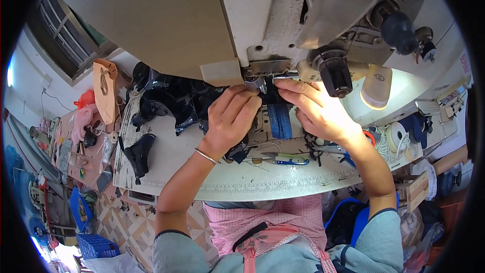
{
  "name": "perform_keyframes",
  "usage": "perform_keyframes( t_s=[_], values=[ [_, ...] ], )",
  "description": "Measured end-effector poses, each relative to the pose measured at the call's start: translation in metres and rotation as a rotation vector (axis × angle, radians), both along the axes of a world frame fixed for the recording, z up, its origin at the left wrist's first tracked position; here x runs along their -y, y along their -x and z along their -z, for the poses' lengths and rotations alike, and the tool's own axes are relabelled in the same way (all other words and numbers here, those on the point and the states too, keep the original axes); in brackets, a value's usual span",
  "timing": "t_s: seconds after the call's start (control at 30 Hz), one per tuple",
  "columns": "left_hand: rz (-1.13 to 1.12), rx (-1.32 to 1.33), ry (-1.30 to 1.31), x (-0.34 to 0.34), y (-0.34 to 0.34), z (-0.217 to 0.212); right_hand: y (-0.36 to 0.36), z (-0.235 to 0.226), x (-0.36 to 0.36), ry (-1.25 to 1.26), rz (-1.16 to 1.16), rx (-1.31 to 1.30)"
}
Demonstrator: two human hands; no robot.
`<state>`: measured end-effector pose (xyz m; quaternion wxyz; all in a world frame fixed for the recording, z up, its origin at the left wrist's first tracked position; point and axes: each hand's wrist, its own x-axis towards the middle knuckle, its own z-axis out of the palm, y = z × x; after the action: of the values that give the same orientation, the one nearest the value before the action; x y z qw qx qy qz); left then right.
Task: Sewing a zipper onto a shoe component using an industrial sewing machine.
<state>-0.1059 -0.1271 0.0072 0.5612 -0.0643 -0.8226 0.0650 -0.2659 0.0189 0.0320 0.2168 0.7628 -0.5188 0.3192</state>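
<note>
At the sewing machine (pixel 262 71), a black workpiece with a blue strip (pixel 279 121) lies below the needle area. My left hand (pixel 233 116) has its fingers bent and pressed together on the workpiece's left edge, close to the presser foot. From the other side my right hand (pixel 318 108) pinches the black part at its right, fingertips beside the foot. The fingertips and the stitching point are partly hidden by the machine head. Glossy black leather pieces (pixel 166 102) are heaped left of my left hand, and one separate black piece (pixel 139 156) lies nearer me.
A snips-like tool with a green and blue handle (pixel 292 160) lies near the table's ruled front edge (pixel 278 187). Scissors, white cord (pixel 396 136) and a spool are at right. A lit lamp (pixel 376 88) hangs above. A blue crate (pixel 97 245) stands on the floor at left.
</note>
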Motion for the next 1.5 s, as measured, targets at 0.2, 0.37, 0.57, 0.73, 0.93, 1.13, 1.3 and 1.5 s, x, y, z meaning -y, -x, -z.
perform_keyframes(
  t_s=[0.2, 0.37, 0.57, 0.73, 0.93, 1.13, 1.3, 1.5],
  values=[
    [0.011, 0.013, -0.027, 0.002, 0.0, -0.001, 0.002, 0.003, -0.001, -0.055, 0.048, -0.017],
    [0.06, 0.044, -0.046, 0.005, 0.0, -0.003, 0.002, 0.006, 0.002, 0.005, 0.049, -0.023],
    [0.07, -0.007, -0.021, 0.009, 0.002, -0.002, -0.004, 0.006, 0.001, 0.005, 0.089, -0.02],
    [0.083, 0.063, -0.067, 0.01, 0.0, -0.003, -0.011, 0.004, 0.0, 0.048, 0.107, 0.002],
    [0.123, 0.06, -0.111, 0.014, 0.002, -0.001, -0.017, 0.007, 0.0, 0.089, 0.134, 0.002],
    [0.152, 0.037, -0.147, 0.016, 0.004, -0.001, -0.025, 0.008, -0.001, 0.095, 0.155, 0.026],
    [0.16, 0.035, -0.232, 0.016, 0.006, 0.007, -0.028, 0.011, -0.001, 0.108, 0.182, 0.029],
    [0.148, 0.045, -0.275, 0.015, 0.003, 0.007, -0.03, 0.009, -0.001, 0.134, 0.172, 0.039]
  ],
)
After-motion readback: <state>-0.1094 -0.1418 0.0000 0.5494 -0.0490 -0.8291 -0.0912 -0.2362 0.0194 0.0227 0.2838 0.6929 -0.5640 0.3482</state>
